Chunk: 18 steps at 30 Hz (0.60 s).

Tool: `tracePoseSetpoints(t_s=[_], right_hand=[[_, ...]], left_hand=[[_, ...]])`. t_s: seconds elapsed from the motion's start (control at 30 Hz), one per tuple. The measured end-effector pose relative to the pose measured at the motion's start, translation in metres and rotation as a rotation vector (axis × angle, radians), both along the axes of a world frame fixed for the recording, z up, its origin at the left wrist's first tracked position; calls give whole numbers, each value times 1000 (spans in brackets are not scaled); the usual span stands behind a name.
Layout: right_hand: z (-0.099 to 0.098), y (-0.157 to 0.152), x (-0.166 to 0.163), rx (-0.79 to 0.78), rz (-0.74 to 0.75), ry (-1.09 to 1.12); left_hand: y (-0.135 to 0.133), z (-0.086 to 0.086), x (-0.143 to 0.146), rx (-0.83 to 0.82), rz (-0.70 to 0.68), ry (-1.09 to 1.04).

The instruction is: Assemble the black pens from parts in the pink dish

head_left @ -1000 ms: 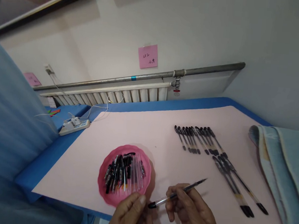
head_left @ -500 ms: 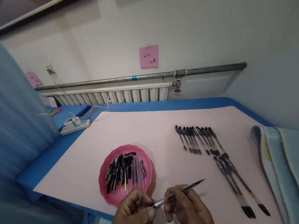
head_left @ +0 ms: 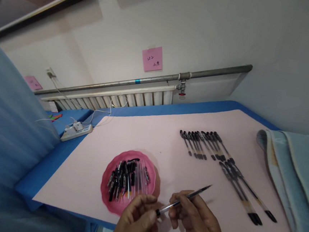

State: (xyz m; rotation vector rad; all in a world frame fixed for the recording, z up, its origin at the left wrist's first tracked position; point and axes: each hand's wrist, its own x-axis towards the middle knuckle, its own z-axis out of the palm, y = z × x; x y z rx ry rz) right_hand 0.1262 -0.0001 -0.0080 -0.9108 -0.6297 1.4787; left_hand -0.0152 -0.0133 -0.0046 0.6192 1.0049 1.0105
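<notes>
My right hand (head_left: 195, 219) pinches a clear-barrelled pen (head_left: 172, 205) between thumb and fingers. Its dark, uncapped tip points up and to the right. At the pen's lower left end is a black end piece (head_left: 158, 212), right beside the thumb of my left hand (head_left: 138, 219). The fingers of that hand are curled closed around this end; whether they grip it tightly is partly hidden. Just behind my left hand stands a pink scalloped bowl (head_left: 104, 191) holding black pen caps, small black parts and clear tubes.
Assembled black pens (head_left: 200, 145) lie in a row on the pink sheet (head_left: 85, 167), with several more pens (head_left: 242, 192) nearer on the right. A folded light-blue cloth (head_left: 287, 171) lies at the right edge. A power strip (head_left: 76, 132) and blue curtain (head_left: 12, 136) are left.
My left thumb has drawn back slightly to the left, so the black end piece of the pen now shows. My right hand stays nearly still with the pen.
</notes>
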Motion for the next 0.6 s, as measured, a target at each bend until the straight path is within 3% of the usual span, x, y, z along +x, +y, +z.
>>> tracePoseSetpoints(t_s=[0.1,0.3,0.5,0.6], right_hand=[[-1,0,0,10,0,-4],[-1,0,0,2,39,63],[1,-1,0,-2,28,49],[1,-1,0,-25,28,79]], left_hand=[[-1,0,3,-112,-41,-42],[-1,-2,-1,27,-69,55],[-2,-2,-2,-73,-189,31],[-4,1,-1,-32,-238,71]])
